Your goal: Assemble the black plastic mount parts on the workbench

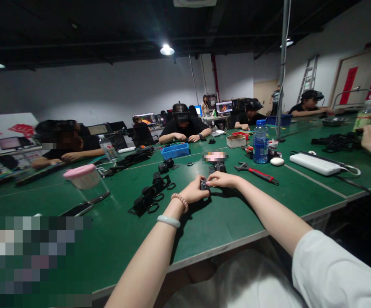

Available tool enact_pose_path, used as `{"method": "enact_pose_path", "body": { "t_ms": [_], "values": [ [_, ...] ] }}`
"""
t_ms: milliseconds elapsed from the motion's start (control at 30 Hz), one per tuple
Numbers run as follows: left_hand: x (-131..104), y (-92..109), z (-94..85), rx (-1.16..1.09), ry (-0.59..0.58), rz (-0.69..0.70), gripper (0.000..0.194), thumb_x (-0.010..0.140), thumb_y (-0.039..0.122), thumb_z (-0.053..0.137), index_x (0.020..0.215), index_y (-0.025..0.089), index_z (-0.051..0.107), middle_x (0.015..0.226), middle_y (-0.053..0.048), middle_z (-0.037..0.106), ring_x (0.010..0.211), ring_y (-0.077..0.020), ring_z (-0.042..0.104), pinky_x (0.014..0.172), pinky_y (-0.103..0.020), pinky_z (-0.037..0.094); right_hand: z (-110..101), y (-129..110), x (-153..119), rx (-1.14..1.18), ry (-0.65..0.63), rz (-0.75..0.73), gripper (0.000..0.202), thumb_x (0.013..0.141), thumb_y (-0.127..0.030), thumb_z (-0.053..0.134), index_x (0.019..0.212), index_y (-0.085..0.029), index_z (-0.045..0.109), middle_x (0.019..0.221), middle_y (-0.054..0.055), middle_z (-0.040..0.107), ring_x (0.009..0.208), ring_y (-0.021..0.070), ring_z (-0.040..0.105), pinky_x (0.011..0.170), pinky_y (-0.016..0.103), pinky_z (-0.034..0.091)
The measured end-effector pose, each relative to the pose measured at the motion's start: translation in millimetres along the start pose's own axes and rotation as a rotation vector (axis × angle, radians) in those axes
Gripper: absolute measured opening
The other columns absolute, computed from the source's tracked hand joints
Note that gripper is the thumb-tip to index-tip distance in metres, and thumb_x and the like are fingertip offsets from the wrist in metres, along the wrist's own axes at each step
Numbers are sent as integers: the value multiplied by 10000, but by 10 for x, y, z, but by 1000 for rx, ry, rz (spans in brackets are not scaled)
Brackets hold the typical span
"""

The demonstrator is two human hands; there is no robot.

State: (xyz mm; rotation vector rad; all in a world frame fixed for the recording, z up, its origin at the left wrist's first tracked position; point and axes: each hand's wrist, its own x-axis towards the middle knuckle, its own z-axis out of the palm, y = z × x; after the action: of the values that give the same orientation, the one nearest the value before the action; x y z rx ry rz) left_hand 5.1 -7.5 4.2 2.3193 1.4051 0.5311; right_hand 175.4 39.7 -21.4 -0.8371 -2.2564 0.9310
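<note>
My left hand point(195, 191) is closed around a small black part point(204, 185), holding it just above the green table. From the other side, my right hand point(219, 179) pinches at the top of the same part. Its exact kind is too small to make out. Left of my hands lies a group of black parts point(150, 194) with several black rings point(154, 208) beside them. Just beyond my fingers sit more dark parts point(219, 167). To the right, an adjustable wrench point(259, 173) with a red and black handle rests on the table.
A blue tray point(175, 151), a small wooden box point(236, 141) and a blue water bottle point(260, 143) stand farther back. On the right is a white power bank-like block point(315, 164); on the left, a pink-lidded cup point(84, 179) and a phone point(78, 209). Other people work around the table point(230, 231).
</note>
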Motion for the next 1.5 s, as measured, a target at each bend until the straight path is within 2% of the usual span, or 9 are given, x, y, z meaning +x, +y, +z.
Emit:
{"method": "enact_pose_path", "body": {
  "t_ms": [200,367,500,600,700,867,1033,1233,1500],
  "values": [
    [1,18,-7,-5,2,1,536,547,327,538,1029,149,386,828,-40,537,706,-170,517,611,-269,404,4,-25,-8,32,11,38,337,689,-414,508,822,-109,562,597,-2,496,533,77,439,503,191,356],
    [-3,31,-11,-40,0,-5,532,539,319,539,1022,146,398,814,-32,540,698,-167,516,604,-269,403,4,-53,-26,108,24,41,341,659,-414,543,851,-132,527,689,6,517,599,91,475,532,201,381],
    [-5,35,-13,-35,-1,-21,547,537,346,549,1025,148,398,817,-32,536,699,-170,514,599,-270,403,-1,-28,-33,135,4,10,410,587,-355,628,916,-163,478,823,15,520,663,102,511,590,220,400],
    [-12,48,-17,-20,-3,-26,571,532,363,561,1037,157,390,830,-31,528,711,-177,511,596,-269,401,-4,4,-30,133,6,-6,494,533,-326,672,953,-189,451,991,41,465,745,119,513,620,233,414],
    [-24,72,-23,-13,14,-22,560,534,364,559,1027,152,398,844,-35,525,740,-186,507,631,-281,398,-5,20,-25,111,-3,-34,522,513,-330,682,958,-199,442,1056,49,417,764,121,503,620,238,423],
    [-33,85,-27,-24,10,-22,541,533,362,555,1005,143,406,840,-37,525,745,-190,503,654,-295,396,-4,0,-26,87,-18,-65,482,532,-327,670,935,-188,443,1016,40,435,733,109,504,615,236,429],
    [-19,50,-18,-1,10,-11,529,550,375,546,1006,152,399,818,-30,525,706,-175,504,607,-273,395,-9,-35,-35,91,-14,-113,411,564,-314,649,895,-174,452,973,30,462,742,104,507,639,224,424],
    [-11,50,-20,-4,6,-36,533,550,373,540,1012,149,394,825,-38,532,718,-180,507,619,-280,395,-1,5,-17,110,-23,-108,371,593,-314,629,887,-166,457,875,15,511,711,108,524,613,221,418],
    [-4,20,-19,-23,-8,4,518,559,351,534,1018,155,393,828,-33,532,714,-172,507,615,-274,395,-1,10,-6,138,-32,-49,320,625,-309,604,881,-155,490,793,8,542,676,110,529,596,218,390]
  ]
}}
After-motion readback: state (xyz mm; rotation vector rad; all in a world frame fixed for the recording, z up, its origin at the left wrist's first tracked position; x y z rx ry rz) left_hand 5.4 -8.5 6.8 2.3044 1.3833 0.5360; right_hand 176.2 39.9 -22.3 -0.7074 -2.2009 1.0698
